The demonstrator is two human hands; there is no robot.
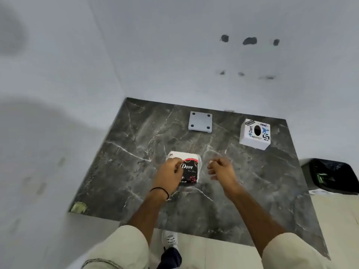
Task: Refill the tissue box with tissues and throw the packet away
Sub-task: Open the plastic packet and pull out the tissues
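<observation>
Resting on the tissue packet (pixel 189 168), left hand (pixel 170 174) fingers curled; right hand (pixel 221 171) loosely curled, empty

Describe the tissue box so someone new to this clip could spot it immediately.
Find the dark marble counter in the corner. At its far right stands a white cube, the tissue box. Unlike the flat grey plate beside it, it has stickers and a dark oval hole on top.

- Tissue packet (pixel 189 168) — one, black and white, on the dark marble counter (pixel 136 171).
- Tissue box (pixel 254 134) — one, white, stickered.
- Square grey plate (pixel 200 121) with four holes — one.
- Hands — two: left hand (pixel 169 174), right hand (pixel 221 169).
- Bin (pixel 334 176) with black liner — one.
- Shoe (pixel 170 240) — one in view.
</observation>
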